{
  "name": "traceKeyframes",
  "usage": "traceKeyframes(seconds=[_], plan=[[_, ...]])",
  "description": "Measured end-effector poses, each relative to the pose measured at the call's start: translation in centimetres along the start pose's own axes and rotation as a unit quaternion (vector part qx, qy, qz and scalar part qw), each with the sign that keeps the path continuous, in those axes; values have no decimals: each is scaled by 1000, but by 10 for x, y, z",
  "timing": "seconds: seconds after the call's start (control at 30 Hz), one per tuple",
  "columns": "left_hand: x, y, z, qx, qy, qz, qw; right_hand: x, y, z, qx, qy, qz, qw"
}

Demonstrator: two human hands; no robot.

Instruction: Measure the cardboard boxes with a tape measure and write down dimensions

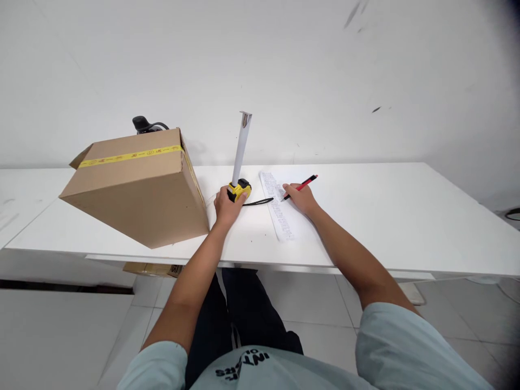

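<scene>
My left hand [226,208] is closed around a yellow and black tape measure [239,190] on the white table [365,216]. Its blade [241,145] stands pulled out, pointing up and away. A black wrist strap [258,202] trails from it to the right. My right hand [299,197] grips a red and black pen [301,186], its tip resting on a long narrow sheet of printed paper [278,210]. A cardboard box [138,187] with yellow tape sits just left of my left hand.
A black object with a cable [145,125] pokes up behind the box. Another piece of cardboard [152,268] lies under the table's front edge. A white wall rises right behind the table. Tiled floor shows below, with a cable [512,213] at far right.
</scene>
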State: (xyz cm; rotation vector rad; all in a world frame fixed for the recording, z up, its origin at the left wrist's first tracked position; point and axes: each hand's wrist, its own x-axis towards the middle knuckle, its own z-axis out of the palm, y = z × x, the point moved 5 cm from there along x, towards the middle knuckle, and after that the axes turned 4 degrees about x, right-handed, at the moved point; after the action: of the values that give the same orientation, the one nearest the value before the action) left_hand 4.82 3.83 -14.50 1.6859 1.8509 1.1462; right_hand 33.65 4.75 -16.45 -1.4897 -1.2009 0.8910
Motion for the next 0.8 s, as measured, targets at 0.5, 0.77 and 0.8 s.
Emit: traceKeyframes(seconds=[0.5,0.77,0.8], plan=[[-4,3,-1,-87,41,113,989,3,3,-3,-9,8,2,1000],[-2,-1,3,-60,9,155,986,-2,-1,-5,-12,33,-14,999],[-2,-1,4,-60,6,160,985,-2,-1,-4,-12,32,-15,999]])
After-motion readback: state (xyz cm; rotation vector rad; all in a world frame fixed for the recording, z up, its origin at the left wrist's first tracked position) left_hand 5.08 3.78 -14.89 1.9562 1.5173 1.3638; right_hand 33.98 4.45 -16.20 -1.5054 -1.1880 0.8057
